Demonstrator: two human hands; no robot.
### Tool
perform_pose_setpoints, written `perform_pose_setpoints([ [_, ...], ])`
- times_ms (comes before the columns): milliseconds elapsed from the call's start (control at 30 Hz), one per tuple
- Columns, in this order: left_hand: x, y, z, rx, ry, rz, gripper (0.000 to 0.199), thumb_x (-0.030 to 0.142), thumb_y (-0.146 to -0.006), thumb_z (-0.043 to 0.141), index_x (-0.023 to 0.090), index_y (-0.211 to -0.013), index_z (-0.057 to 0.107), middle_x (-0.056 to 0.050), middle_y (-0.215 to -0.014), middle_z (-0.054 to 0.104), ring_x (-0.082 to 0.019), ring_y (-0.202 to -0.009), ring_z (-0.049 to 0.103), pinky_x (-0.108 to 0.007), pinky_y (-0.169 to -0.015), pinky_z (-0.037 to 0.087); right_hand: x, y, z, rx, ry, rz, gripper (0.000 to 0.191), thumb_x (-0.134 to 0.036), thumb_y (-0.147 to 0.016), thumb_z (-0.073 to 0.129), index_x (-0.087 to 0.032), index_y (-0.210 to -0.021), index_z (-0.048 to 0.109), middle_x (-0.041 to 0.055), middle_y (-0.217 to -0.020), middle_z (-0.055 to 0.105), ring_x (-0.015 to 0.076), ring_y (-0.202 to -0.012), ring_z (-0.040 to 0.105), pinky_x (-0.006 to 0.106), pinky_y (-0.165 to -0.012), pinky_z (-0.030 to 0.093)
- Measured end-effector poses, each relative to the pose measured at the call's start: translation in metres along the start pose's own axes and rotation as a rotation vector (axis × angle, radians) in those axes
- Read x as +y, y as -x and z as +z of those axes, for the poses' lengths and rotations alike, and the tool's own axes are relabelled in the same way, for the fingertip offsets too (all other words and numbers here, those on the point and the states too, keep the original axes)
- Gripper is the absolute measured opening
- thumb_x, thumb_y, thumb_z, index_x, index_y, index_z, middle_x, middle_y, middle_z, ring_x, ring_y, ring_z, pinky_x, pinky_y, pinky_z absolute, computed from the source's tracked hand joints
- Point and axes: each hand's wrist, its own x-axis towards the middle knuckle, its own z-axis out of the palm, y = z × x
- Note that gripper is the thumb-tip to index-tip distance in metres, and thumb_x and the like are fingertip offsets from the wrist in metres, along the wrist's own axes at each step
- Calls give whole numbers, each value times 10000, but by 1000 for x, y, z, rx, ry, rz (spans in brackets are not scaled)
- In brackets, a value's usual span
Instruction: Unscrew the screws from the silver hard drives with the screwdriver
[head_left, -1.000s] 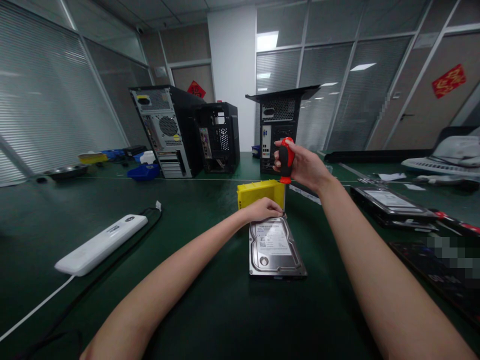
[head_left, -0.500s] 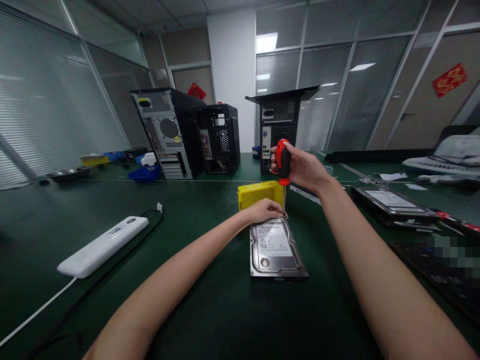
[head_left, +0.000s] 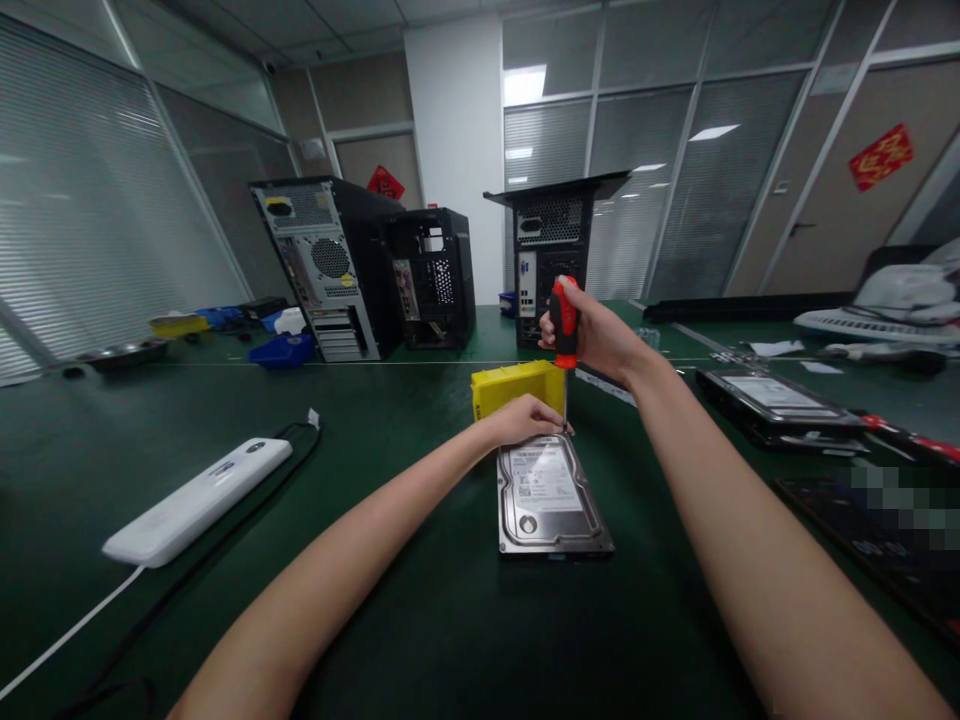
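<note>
A silver hard drive point(head_left: 551, 500) with a white label lies flat on the green table in front of me. My left hand point(head_left: 529, 420) is closed over its far edge, fingertips by the far right corner. Above that corner my right hand point(head_left: 592, 325) grips the handle of a red and black screwdriver point(head_left: 565, 322). The shaft points straight down, and its tip meets the drive's far right corner, close to my left fingers. Whatever screw lies under the tip is too small to make out. A yellow plastic bin point(head_left: 510, 388) stands just behind my left hand.
Black computer cases point(head_left: 360, 270) stand at the back, another case point(head_left: 551, 250) behind my right hand. A white power strip point(head_left: 202, 500) with cables lies left. On the right are more hard drives point(head_left: 780, 395), a red and black tool point(head_left: 900, 435) and a dark panel point(head_left: 847, 530).
The screwdriver handle has turned slightly in my right hand, its tip staying at the same corner. The whole view has shifted a little; my left hand keeps its place on the drive.
</note>
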Motion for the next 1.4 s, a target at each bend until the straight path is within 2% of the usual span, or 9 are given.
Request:
perform_pose_setpoints([
  [100,0,1,0,32,-27,-22,237,184,-806,575,84,-971,715,-74,-910,714,-163,-788,618,-235,-741,456,-1,0,1,-13,-55,42,387,-570,-749,581,-185,-795,589,1,-679,549,106,-569,517,247,-602,482],
  [233,0,1,1,61,-56,-48,243,194,-795,588,81,-966,719,-77,-884,717,-160,-753,616,-231,-711,454,2,-2,3,-24,-58,6,437,-622,-743,549,-190,-804,566,-24,-599,510,90,-501,462,247,-574,467],
  [433,0,0,2,87,-87,-70,221,191,-783,595,101,-933,729,-64,-867,716,-160,-764,620,-236,-728,455,4,-2,6,-14,27,-72,390,-529,-708,656,-202,-648,452,-65,-500,429,64,-432,349,221,-520,406],
  [500,0,-1,2,91,-88,-73,219,190,-780,598,100,-932,728,-63,-863,716,-159,-758,621,-236,-722,456,2,0,6,-39,25,-52,388,-523,-720,646,-197,-628,457,-54,-513,435,71,-448,371,230,-532,409],
  [733,-1,-1,2,97,-79,-80,221,188,-779,603,80,-930,722,-70,-840,710,-158,-748,621,-234,-725,455,0,4,0,-112,-112,4,378,-554,-768,554,-181,-804,598,-4,-669,520,107,-553,480,265,-600,442],
  [933,-1,-2,4,80,-59,-69,223,180,-799,576,70,-941,710,-80,-863,707,-159,-759,620,-242,-745,457,3,7,-1,-139,-105,-63,344,-553,-742,592,-215,-786,550,-62,-535,417,76,-456,353,237,-566,412],
  [1067,-1,-2,4,62,-38,-53,224,169,-809,562,74,-956,702,-82,-908,705,-157,-788,620,-240,-767,455,5,8,-3,-233,-115,-69,306,-503,-719,648,-227,-739,517,-83,-487,378,68,-418,275,213,-521,369],
  [1200,-1,-1,4,50,-26,-34,221,168,-817,552,86,-954,705,-72,-910,704,-155,-809,615,-241,-790,449,7,8,-3,-281,-130,-69,325,-529,-732,616,-215,-734,533,-63,-522,430,71,-425,315,231,-537,387],
  [1400,-2,-2,4,33,-14,-18,231,164,-820,549,62,-961,701,-82,-900,701,-155,-788,610,-238,-764,451,13,4,3,-216,-201,-101,451,-586,-814,431,-165,-777,587,-26,-539,431,100,-478,397,272,-576,421],
])
